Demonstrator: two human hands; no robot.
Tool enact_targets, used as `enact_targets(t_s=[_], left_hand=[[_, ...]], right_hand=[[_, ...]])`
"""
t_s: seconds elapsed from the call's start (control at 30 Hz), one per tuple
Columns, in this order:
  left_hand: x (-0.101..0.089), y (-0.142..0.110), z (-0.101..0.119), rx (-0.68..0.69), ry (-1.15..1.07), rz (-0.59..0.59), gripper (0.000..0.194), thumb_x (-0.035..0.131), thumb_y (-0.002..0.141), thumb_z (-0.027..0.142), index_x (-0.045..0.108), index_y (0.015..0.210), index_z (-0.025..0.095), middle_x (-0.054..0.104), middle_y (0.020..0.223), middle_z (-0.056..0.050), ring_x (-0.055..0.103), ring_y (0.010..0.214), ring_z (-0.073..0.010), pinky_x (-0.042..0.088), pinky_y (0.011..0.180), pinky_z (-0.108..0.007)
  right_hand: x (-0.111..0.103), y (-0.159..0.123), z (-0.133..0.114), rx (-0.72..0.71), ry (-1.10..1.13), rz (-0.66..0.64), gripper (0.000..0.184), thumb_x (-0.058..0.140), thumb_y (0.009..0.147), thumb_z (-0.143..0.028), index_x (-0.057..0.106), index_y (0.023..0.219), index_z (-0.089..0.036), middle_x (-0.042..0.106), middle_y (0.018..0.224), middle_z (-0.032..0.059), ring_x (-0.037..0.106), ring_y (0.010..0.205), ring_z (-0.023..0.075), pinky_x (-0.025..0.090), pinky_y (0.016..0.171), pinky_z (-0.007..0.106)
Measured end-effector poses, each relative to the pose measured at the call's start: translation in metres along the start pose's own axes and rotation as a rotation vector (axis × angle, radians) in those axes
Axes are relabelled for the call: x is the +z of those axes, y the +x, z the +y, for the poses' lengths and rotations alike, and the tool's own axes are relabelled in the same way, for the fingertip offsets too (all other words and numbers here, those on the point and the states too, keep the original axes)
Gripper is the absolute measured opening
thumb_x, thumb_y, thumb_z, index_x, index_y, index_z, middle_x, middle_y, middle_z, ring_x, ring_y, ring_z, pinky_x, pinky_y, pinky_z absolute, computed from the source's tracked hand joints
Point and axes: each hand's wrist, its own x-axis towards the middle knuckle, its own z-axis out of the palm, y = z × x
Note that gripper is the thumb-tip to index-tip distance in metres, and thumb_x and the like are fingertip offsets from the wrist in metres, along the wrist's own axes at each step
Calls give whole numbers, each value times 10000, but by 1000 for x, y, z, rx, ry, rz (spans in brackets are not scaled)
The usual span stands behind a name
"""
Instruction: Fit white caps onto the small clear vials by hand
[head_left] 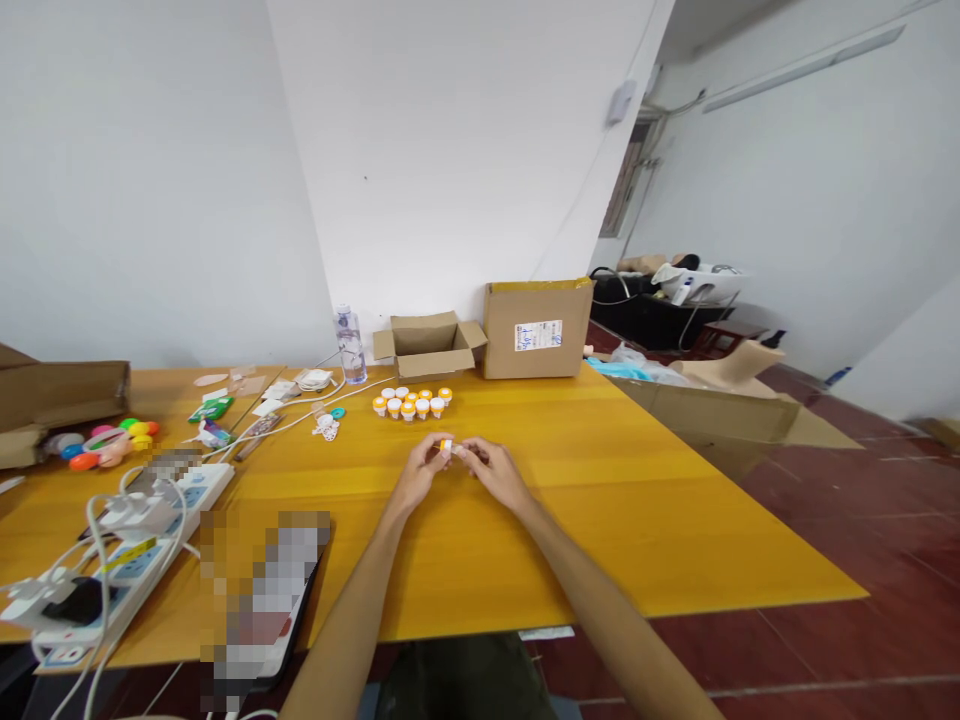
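Observation:
My left hand (424, 468) is closed on a small white-and-orange capped piece (448, 446), held just above the wooden table (637, 500). From the other side my right hand (491, 470) pinches the same piece, or a small part at its end; the fingers hide which. Just beyond my hands stands a cluster of several similar small white-and-orange pieces (409, 408), set close together in rows. What exactly these pieces are is too small to tell.
An open cardboard box (431, 362) and a closed carton (536, 335) stand at the back, beside a water bottle (349, 345). To the left lie power strips (187, 500) with cables, a blurred-out device (274, 590) and colourful balls (112, 445). The table's right edge drops to red floor.

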Motion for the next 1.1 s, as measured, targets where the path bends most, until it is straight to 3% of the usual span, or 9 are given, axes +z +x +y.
enact_targets(t_s=[0.17,0.43,0.67,0.9,1.1], left_hand=[[-1,1,-2,3,18,20,380,677,709,468,646,952,177,629,787,-11,546,688,-138,453,689,-269],[-2,2,-5,-9,35,9,377,675,717,458,653,969,180,642,795,-16,573,700,-143,472,704,-273],[-3,2,-3,-8,47,8,370,665,716,459,651,969,190,661,889,-35,586,783,-169,470,717,-277],[-2,2,-4,-13,30,17,379,668,715,469,652,961,181,632,768,-9,555,691,-143,465,694,-270],[-2,1,-3,-16,37,11,373,661,720,465,650,963,183,651,832,-24,562,712,-148,463,698,-273]], right_hand=[[4,1,3,22,106,-4,314,630,737,-498,547,861,-222,587,651,-38,532,555,123,437,527,242],[-1,1,6,36,17,-32,319,510,829,-509,586,746,-211,571,587,-28,527,512,125,441,548,263],[3,2,9,26,88,-7,328,669,711,-480,560,885,-225,613,701,-27,555,614,135,449,588,259],[2,2,9,53,62,-46,316,567,782,-524,565,807,-210,569,646,-29,515,557,125,434,540,255],[2,2,8,28,46,-3,325,622,741,-520,568,836,-214,606,700,-25,532,606,128,438,577,253]])
